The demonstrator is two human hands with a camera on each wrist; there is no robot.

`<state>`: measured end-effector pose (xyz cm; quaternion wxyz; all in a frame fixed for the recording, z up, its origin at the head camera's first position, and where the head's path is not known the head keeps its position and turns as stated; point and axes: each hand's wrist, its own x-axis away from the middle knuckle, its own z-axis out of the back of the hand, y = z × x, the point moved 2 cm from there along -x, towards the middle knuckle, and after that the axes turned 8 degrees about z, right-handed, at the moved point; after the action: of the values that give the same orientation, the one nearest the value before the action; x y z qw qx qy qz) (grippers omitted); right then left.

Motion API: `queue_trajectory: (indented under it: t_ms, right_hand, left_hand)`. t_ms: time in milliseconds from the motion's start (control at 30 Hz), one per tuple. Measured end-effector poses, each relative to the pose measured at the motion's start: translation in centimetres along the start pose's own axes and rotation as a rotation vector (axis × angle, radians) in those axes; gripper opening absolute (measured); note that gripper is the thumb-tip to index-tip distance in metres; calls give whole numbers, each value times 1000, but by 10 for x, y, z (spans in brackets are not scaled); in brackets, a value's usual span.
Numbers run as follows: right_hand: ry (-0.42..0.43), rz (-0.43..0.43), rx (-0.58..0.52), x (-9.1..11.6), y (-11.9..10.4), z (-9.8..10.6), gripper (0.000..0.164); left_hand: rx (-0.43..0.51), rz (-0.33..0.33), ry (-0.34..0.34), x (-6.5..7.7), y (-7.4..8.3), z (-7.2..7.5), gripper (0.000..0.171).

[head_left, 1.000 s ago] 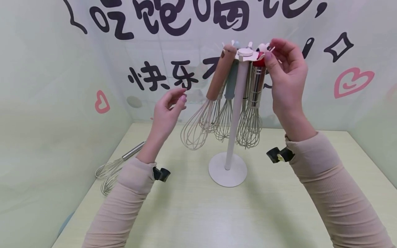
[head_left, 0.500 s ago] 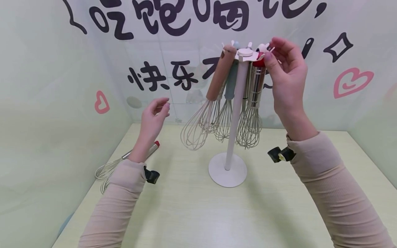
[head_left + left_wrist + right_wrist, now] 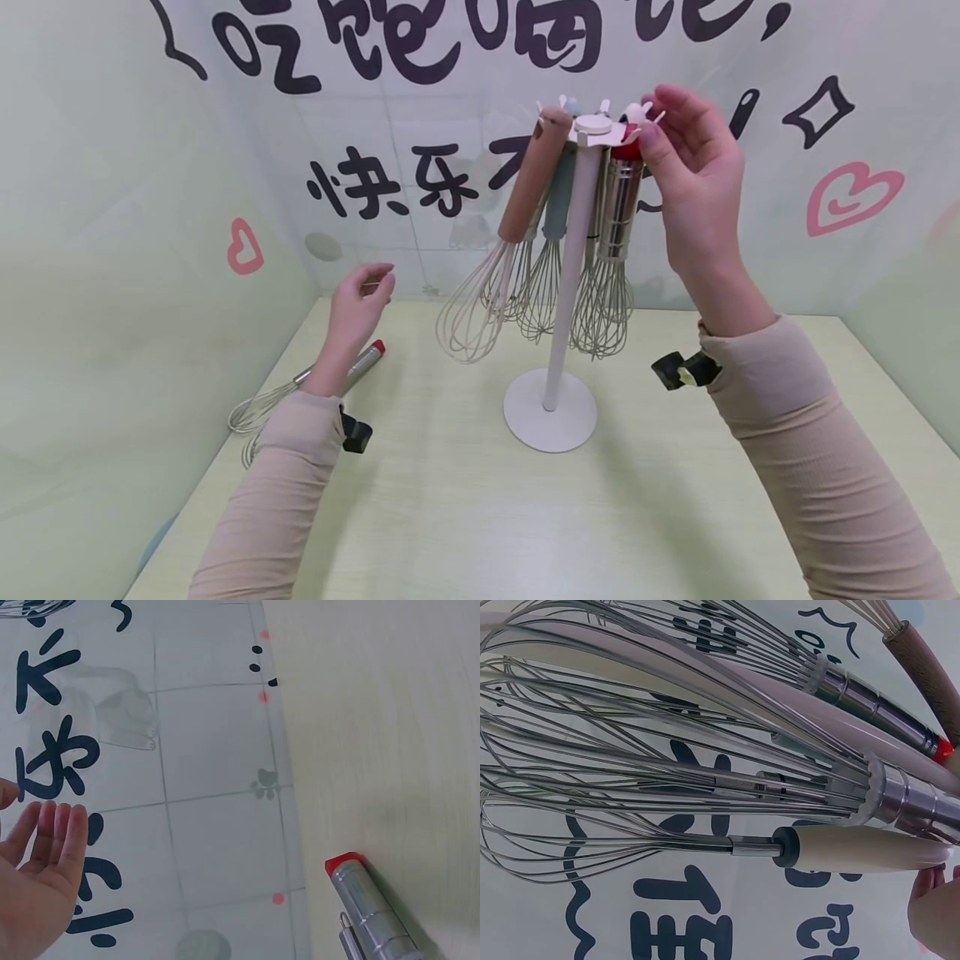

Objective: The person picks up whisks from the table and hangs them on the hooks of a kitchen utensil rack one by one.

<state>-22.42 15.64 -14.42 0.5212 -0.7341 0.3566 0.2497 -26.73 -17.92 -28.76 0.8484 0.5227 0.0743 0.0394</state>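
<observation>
A white whisk stand (image 3: 551,429) with a round base stands mid-table, several whisks hanging from its top hooks. Among them are a brown-handled whisk (image 3: 534,179), a blue-green-handled whisk (image 3: 558,200) and a steel whisk with a red end (image 3: 621,212). At the right of the stand's top, my right hand (image 3: 701,179) grips a hook between thumb and fingers. Its fingertips also lie near the end of a cream-handled whisk (image 3: 862,850) in the right wrist view. My left hand (image 3: 354,312) holds nothing, fingers loosely bent, above a red-ended steel whisk (image 3: 367,900) on the table.
A second steel whisk (image 3: 258,408) lies beside the red-ended one at the table's left, partly hidden by the left forearm. The pale table (image 3: 480,517) is bounded by printed sheeting (image 3: 420,275) at the back and sides.
My left hand has moved left and down, away from the hanging whisks to over the whisks on the table. The right hand stays at the stand's top.
</observation>
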Motion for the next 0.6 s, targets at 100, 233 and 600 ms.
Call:
queue_trajectory:
  t_ms: [100, 233, 600]
  right_hand:
    - [-14, -16, -6, 0, 0, 0, 24]
    - [-28, -31, -15, -1, -1, 1, 25]
    - [-63, -28, -11, -3, -1, 1, 20]
  left_hand:
    - [-27, 15, -6, -2, -10, 1, 41]
    - [-73, 34, -15, -5, -22, 2, 42]
    - [-116, 95, -28, -7, -51, 7, 42]
